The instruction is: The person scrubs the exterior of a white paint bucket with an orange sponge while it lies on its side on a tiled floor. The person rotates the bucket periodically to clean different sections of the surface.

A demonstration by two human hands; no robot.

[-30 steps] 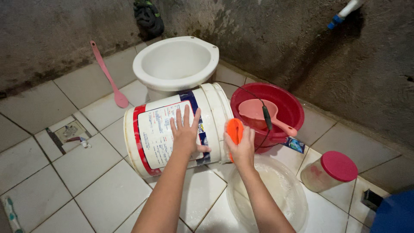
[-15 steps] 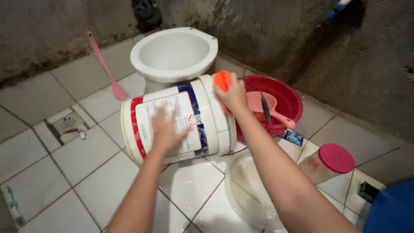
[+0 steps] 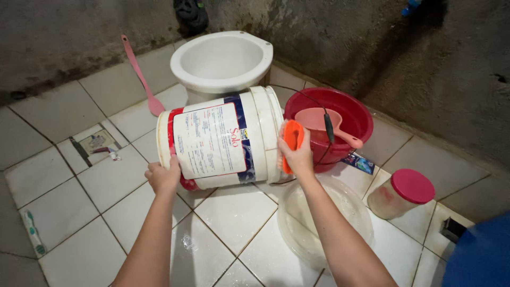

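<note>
While bucket lies sideways | left hand grips base | right hand clasps brush at rim

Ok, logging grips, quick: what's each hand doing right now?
Left hand: closed on the bottom edge of the white bucket.
Right hand: closed around the orange brush.

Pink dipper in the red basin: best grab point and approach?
Grip the dipper by its handle end, which juts over the red basin rim at lower right. Come from above on that side; the scoop sits low inside, with a black-gripped wire lying across it.
</note>
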